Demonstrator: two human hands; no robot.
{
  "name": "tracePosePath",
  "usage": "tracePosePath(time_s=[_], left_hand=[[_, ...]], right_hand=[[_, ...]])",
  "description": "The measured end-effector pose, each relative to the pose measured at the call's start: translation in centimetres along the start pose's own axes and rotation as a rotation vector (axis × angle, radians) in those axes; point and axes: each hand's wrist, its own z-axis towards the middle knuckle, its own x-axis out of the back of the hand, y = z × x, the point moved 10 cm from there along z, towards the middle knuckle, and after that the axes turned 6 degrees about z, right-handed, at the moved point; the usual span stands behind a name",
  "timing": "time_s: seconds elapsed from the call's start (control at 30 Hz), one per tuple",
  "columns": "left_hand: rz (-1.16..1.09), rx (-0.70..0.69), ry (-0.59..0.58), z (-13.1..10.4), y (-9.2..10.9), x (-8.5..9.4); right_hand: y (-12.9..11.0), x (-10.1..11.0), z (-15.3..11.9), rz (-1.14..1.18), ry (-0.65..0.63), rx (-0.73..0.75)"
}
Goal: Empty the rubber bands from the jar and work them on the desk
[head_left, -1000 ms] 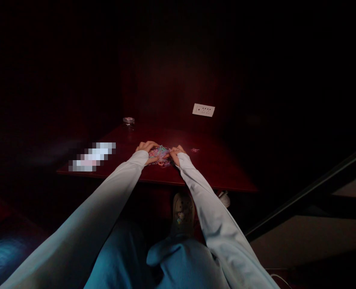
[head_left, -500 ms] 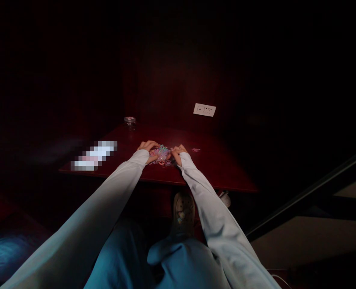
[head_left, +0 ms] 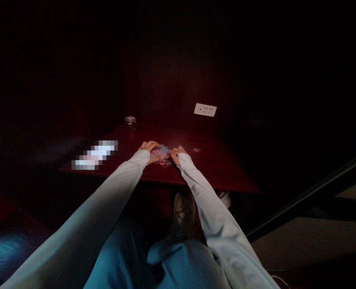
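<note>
A pile of small multicoloured bands or loops lies on the dark red table. My left hand curves around the pile's left side, fingers apart and touching it. At its right edge is my right hand, with the fingers closed together at the pile; whatever they may pinch is too small to make out. Further right, a small pink cluster of the same kind of pieces rests by itself on the table.
A clear lidded jar stands at the table's back left. A bright pixelated flat item lies at the left edge. On the back wall is a white socket panel. A clog-shod foot shows below the table's front edge.
The fingers of my right hand have shifted slightly at the pile's right edge. My left hand has stayed nearly in place.
</note>
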Motion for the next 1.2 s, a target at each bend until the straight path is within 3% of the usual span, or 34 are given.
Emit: tracePosePath(time_s=[0.27,0.9,1.2], left_hand=[[-0.004,-0.014,-0.064,0.2,-0.2,-0.1],[-0.014,-0.015,-0.004,0.1,0.0,0.2],[-0.035,-0.028,-0.046,0.2,0.1,0.4]], right_hand=[[-0.1,-0.6,0.4,-0.120,-0.030,0.032],[0.4,-1.3,0.6,-0.069,-0.051,0.072],[-0.1,-1.2,0.2,-0.042,-0.070,0.055]])
